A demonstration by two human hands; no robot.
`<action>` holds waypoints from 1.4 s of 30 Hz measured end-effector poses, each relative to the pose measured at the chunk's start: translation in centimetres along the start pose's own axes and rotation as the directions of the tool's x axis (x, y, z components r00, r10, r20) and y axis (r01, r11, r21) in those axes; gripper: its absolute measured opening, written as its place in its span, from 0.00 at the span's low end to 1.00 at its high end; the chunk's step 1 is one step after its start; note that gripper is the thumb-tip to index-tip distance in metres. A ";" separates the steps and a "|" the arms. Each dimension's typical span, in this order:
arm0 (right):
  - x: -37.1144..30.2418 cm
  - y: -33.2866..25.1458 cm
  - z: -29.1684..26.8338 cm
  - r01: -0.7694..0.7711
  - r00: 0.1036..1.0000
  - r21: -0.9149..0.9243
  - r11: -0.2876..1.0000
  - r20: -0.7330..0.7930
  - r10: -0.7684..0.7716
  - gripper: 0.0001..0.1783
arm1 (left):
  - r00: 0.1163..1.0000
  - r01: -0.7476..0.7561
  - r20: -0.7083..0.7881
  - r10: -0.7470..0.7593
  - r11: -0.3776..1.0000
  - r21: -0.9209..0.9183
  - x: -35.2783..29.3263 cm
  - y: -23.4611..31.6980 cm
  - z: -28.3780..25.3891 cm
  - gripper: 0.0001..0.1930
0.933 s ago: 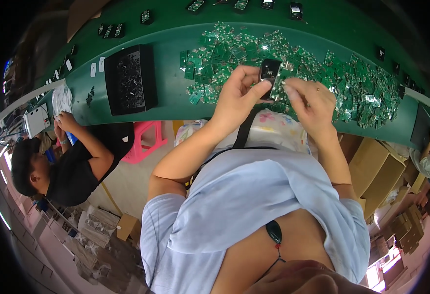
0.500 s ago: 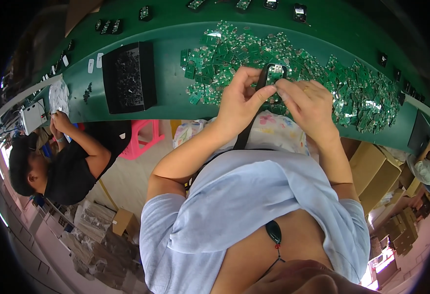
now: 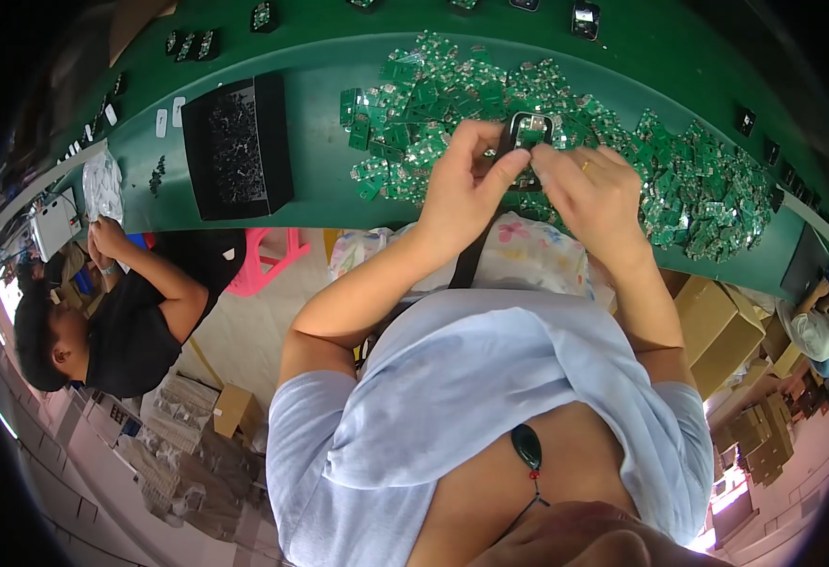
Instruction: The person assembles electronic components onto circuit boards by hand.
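My left hand (image 3: 471,184) grips a small black plastic case (image 3: 506,142) with rounded corners, thumb in front and fingers behind. A green circuit board (image 3: 532,138) with shiny metal parts sits inside the case. At the lower edge of the case, the fingers of my right hand (image 3: 589,194) are bent and pinched together beside my left thumb. What they pinch, if anything, is hidden. Just beyond both hands, a wide heap of loose green circuit boards (image 3: 433,94) spreads over the green table and continues to the right (image 3: 698,189).
Left of the heap stands a black box (image 3: 273,142) of small black parts. Several cases with boards (image 3: 192,44) line the green belt (image 3: 339,24) at the back. A co-worker (image 3: 131,321) handles a plastic bag at the left. Cardboard boxes (image 3: 717,321) stand below the table at right.
The view has shifted slightly, so the table's things sit a little further left and higher. My hands stay at the case, with the right fingertips slightly changed in position at its lower edge.
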State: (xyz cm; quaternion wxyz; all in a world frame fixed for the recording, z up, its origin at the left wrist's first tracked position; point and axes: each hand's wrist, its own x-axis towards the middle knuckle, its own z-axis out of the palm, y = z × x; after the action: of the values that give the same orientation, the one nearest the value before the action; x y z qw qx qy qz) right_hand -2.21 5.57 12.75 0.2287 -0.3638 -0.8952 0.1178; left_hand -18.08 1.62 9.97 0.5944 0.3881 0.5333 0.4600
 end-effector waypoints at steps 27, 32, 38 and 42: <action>-3.0 25.5 6.2 -0.816 0.540 -0.365 0.448 -0.206 0.816 0.19 | 0.965 -0.251 0.263 0.011 -0.263 0.932 35.2 -9.7 -13.1 0.12; -1.9 17.5 5.9 -0.765 0.607 0.193 0.614 -0.102 0.788 0.18 | 0.945 0.101 -0.201 0.260 0.350 0.931 27.4 -4.2 -11.0 0.12; 1.5 6.0 10.0 -0.498 0.668 0.842 0.207 0.221 0.711 0.24 | 0.976 0.047 -0.216 0.031 0.936 0.348 15.6 -3.0 -7.0 0.22; 1.1 3.2 10.4 -0.572 0.632 0.812 0.118 0.345 0.694 0.18 | 0.982 -0.006 -0.169 0.087 0.903 0.430 8.2 -3.5 -6.0 0.18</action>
State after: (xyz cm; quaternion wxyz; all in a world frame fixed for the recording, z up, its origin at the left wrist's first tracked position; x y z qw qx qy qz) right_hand -6.19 8.13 2.89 0.3595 -0.5416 -0.4390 0.6202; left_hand -23.50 8.37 3.57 0.4319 0.4773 0.6642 0.3802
